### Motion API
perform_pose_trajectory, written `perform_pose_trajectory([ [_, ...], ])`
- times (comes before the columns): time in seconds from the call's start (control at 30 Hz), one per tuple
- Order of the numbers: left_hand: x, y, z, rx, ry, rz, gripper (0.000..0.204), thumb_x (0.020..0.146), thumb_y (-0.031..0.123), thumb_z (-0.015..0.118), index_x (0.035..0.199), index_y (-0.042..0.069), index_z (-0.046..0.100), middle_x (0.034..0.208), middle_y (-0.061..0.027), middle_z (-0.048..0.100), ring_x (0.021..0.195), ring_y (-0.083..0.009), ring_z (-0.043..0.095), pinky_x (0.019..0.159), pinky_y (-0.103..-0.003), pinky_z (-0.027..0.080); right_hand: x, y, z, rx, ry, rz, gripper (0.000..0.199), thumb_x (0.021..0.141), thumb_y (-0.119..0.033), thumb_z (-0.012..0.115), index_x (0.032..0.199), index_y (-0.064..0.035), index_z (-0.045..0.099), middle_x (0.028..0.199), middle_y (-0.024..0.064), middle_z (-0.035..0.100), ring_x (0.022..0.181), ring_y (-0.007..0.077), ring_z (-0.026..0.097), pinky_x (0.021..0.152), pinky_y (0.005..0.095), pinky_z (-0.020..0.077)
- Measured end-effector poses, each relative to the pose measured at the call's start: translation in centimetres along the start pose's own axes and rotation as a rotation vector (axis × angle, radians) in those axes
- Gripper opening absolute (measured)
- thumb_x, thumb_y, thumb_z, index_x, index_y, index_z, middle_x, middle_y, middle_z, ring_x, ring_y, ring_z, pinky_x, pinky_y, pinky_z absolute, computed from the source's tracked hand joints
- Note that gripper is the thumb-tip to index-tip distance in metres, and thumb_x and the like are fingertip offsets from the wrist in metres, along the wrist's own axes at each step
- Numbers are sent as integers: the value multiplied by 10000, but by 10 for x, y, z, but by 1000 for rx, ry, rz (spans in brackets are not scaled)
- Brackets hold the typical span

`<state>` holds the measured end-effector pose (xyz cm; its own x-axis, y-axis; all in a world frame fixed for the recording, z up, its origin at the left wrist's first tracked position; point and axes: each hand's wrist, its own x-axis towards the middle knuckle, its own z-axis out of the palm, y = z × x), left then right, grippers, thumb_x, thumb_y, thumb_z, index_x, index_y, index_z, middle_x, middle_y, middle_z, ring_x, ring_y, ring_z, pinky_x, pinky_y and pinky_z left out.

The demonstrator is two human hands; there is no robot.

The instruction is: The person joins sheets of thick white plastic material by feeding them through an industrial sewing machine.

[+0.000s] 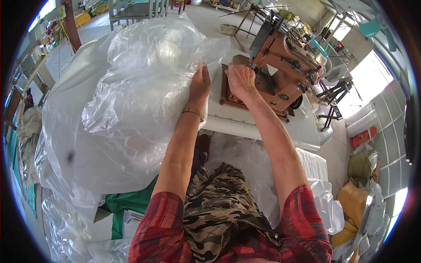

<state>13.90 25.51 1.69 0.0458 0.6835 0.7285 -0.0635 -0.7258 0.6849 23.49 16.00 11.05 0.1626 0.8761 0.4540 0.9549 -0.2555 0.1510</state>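
Observation:
A large, crumpled heap of clear plastic sheeting (131,96) covers the left part of the white table. At the heap's right edge, my left hand (200,87) is closed on the plastic, fingers pointing away from me and partly hidden by its folds. A brown industrial sewing machine (285,72) stands to the right. My right hand (241,81) is curled at the machine's needle end, over its left side. Its fingers are closed, and a small dark part shows beside them; what they hold is hidden.
A ruler strip (230,119) runs along the near table edge (302,138). More plastic lies below the table and over my lap side. A white slatted crate (313,164) stands at right, near yellow-brown sacks (351,201). A grey chair (138,11) is beyond the heap.

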Motion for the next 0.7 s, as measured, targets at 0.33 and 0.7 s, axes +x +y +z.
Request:
perform_pose_trajectory([
  [0.33, -2, -10, 2, 189, 21, 90, 205, 979, 173, 501, 1127, 45, 565, 1028, -225, 658, 954, -397, 632, 799, -436, 527, -137, 20, -4, 317, -79, 59, 321, 880, -291, 634, 1122, -80, 626, 916, 152, 684, 864, 355, 655, 738, 447, 511],
  [0.7, 6, -12, 2, 306, 40, 230, 108, 908, 78, 565, 964, -1, 613, 1043, -198, 673, 983, -363, 637, 877, -418, 503, -205, 123, 29, 264, 138, 388, 389, 834, -305, 673, 1128, -52, 639, 1068, 118, 650, 941, 340, 621, 785, 433, 482],
])
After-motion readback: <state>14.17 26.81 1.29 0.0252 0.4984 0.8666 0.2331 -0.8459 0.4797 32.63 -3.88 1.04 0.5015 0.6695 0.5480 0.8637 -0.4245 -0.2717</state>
